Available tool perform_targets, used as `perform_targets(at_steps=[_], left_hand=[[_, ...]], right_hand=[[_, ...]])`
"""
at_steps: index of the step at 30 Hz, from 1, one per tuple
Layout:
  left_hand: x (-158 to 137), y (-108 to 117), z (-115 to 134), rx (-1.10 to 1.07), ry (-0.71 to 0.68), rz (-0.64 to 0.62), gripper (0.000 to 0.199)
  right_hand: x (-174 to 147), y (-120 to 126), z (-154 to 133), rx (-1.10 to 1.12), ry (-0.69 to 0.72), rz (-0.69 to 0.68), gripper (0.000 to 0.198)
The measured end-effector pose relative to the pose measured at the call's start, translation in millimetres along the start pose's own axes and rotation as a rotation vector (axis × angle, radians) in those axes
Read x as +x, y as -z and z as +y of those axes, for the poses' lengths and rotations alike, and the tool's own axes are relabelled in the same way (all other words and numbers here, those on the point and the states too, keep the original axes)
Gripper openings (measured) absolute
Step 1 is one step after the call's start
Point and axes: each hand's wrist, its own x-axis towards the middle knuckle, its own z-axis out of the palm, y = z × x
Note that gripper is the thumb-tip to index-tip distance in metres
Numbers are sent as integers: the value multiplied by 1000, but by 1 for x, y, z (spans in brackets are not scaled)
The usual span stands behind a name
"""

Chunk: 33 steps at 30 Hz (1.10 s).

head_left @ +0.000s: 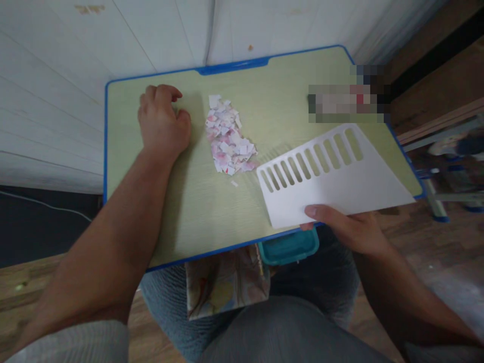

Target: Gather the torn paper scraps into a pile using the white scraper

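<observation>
My right hand (348, 227) pinches the lower edge of a flat white slotted panel (325, 191), thumb on top and the other fingers mostly hidden beneath. A row of elongated holes, growing larger to the right, runs along the panel's upper side. Its left end is beside a heap of torn paper scraps (229, 138), white with pink patches, on the pale yellow-green tabletop (196, 212). Left of the heap, my left hand (163, 118) rests on the table, fingers loosely curled and thumb apart, with nothing visible in it.
A teal plastic container (289, 247) and a patterned cloth or bag (227, 287) are below the table's front edge, by my lap. A blurred-out object (340, 103) lies at the back right. A white plank wall (162, 35) borders the table's far side.
</observation>
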Motion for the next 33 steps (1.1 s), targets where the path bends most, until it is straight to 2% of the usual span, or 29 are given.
perform_targets(at_steps=[5,10,15,21,24,30,33], left_hand=[[-4,6,14,10,35,-24,45],[-7,12,26,27,68,-36,47],[-10,17,32,4,89,-65,40],[-7,11,26,-32,80,-57,33],[-6,8,23,-53,72,-48,34],[-5,7,25,-71,64,-32,34],[-5,7,26,-79,70,-34,34]], right_hand=[[8,-5,-14,-1,20,-60,43],[16,-12,-12,-80,17,62,42],[45,-37,-14,-60,68,121,35],[74,-65,-30,-123,102,-1,47],[74,-65,-32,-150,94,-22,45],[59,-54,-32,-97,118,121,44],[51,-51,-31,-129,116,73,43]])
